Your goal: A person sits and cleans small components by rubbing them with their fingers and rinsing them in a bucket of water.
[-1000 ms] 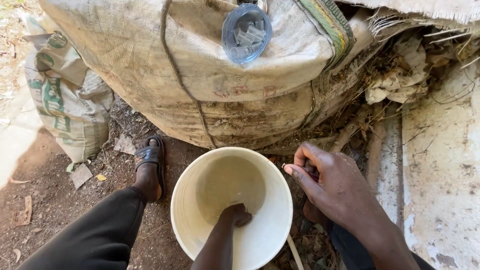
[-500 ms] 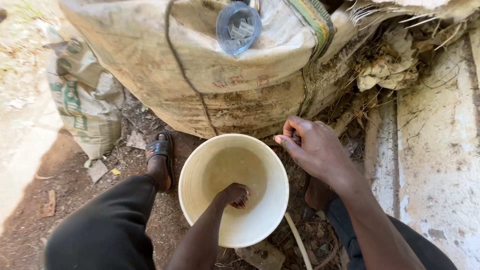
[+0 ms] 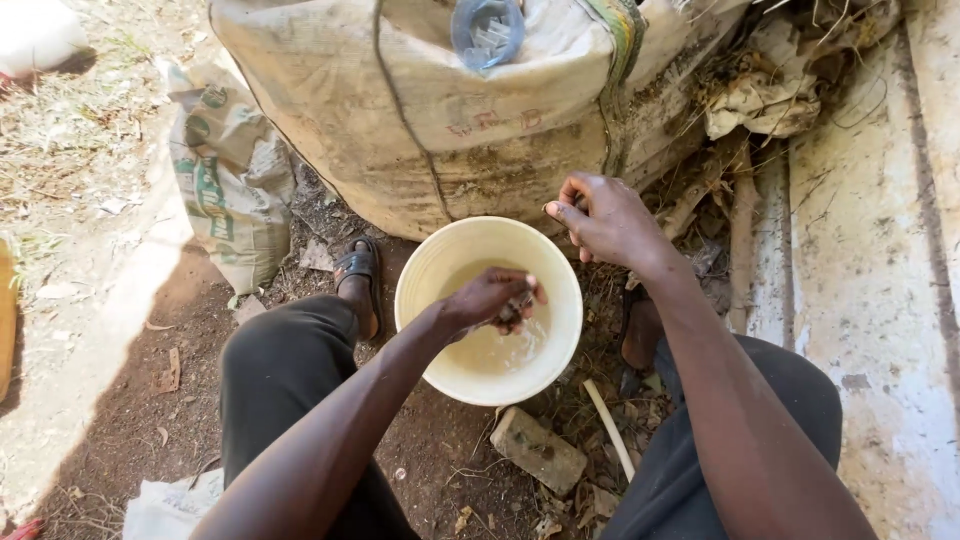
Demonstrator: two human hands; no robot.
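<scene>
A cream plastic bucket (image 3: 430, 270) with a little cloudy water stands on the dirt between my feet. My left hand (image 3: 490, 298) is inside it, just above the water, fingers closed around a small dark wet object (image 3: 518, 306) that I cannot identify. My right hand (image 3: 600, 220) hovers over the bucket's far right rim, fingers curled together; whether it pinches anything is hidden. Both my knees frame the bucket.
A big stuffed woven sack (image 3: 450, 110) lies right behind the bucket, with a blue plastic piece (image 3: 487, 30) on top. A smaller printed sack (image 3: 225, 170) leans at left. A stone block (image 3: 538, 450), a pale stick (image 3: 608, 428) and a concrete slab (image 3: 870, 300) are close by.
My left hand has lifted from the bucket's bottom with a small dark object in its fingers. My right hand stayed curled near the rim; the view shifted a little.
</scene>
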